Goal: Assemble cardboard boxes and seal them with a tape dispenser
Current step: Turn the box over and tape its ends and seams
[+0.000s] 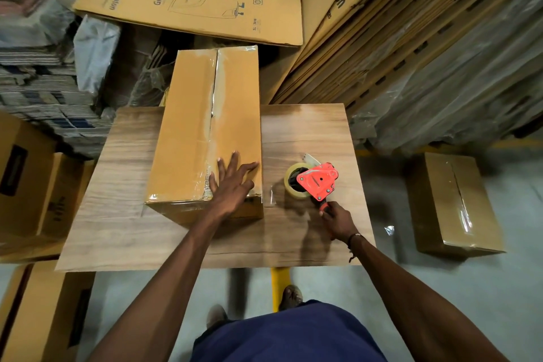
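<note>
A closed cardboard box (191, 126) lies lengthwise on the wooden table (117, 200), with clear tape along its centre seam and over its near end. My left hand (232, 182) presses flat on the box's near right corner, fingers spread. To the right of the box, a red tape dispenser (317, 182) with a roll of clear tape lies on the table. My right hand (338, 220) grips the dispenser's handle at its near end.
A taped box (452, 203) sits on the floor at the right. Flat cardboard sheets (188, 3) are stacked behind the table and lean at the right. More boxes (35, 185) stand at the left. My feet are under the table's near edge.
</note>
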Demonstrator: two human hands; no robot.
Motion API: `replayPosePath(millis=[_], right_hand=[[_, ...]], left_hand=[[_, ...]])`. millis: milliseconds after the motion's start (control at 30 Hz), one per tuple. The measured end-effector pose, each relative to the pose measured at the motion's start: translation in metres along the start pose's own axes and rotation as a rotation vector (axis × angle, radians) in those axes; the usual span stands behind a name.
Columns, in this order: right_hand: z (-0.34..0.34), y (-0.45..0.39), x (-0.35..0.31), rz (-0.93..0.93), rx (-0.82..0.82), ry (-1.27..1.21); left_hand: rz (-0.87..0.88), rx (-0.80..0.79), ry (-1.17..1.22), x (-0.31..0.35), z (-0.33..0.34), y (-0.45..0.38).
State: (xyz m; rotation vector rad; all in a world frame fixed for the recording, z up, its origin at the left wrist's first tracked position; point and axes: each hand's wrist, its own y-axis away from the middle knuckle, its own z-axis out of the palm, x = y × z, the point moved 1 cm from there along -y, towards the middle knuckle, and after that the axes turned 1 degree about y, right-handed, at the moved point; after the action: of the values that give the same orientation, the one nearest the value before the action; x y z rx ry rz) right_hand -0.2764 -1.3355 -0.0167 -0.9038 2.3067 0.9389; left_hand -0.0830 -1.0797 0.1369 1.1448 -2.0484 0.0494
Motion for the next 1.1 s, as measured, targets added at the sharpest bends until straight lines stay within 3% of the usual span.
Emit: replayPosePath(millis=[133,233,300,367,500,633,700,933,1100], right_hand=[[-0.008,0.011,-0.006,0.04,0.064,-0.009],[-0.014,0.022,-0.017,0.069,0.263,-0.09],[-0.019,0.031,-0.033,0.03,0.441,-0.168],[-0.021,0.041,-0.058,-0.039,0.521,-0.265],[-0.008,0.056,-0.12,-0.034,0.274,-0.609],[0.006,0.072,-0.172,0.279,-0.063,-0.783],[0.011,0.074,-0.179,0.37,-0.147,-0.811],[0.024,0.081,-0.194,0.398,-0.162,-0.828],[0.04,0.077,-0.196,0.339,-0.079,-0.907]], left_hand=[[0.0,-0.013,-0.049,0.001,-0.001,0.0],[0.009,-0.04,-0.063,0.0,-0.003,0.001],[0.011,-0.053,-0.081,0.0,-0.006,0.001],[0.01,-0.066,-0.12,0.0,-0.007,0.002],[0.021,-0.083,-0.195,-0.002,-0.01,0.003],[0.029,-0.09,-0.234,-0.001,-0.015,0.004],[0.04,-0.096,-0.243,-0.003,-0.016,0.005],[0.059,-0.114,-0.236,-0.005,-0.018,0.005],[0.082,-0.116,-0.224,-0.011,-0.019,0.005]])
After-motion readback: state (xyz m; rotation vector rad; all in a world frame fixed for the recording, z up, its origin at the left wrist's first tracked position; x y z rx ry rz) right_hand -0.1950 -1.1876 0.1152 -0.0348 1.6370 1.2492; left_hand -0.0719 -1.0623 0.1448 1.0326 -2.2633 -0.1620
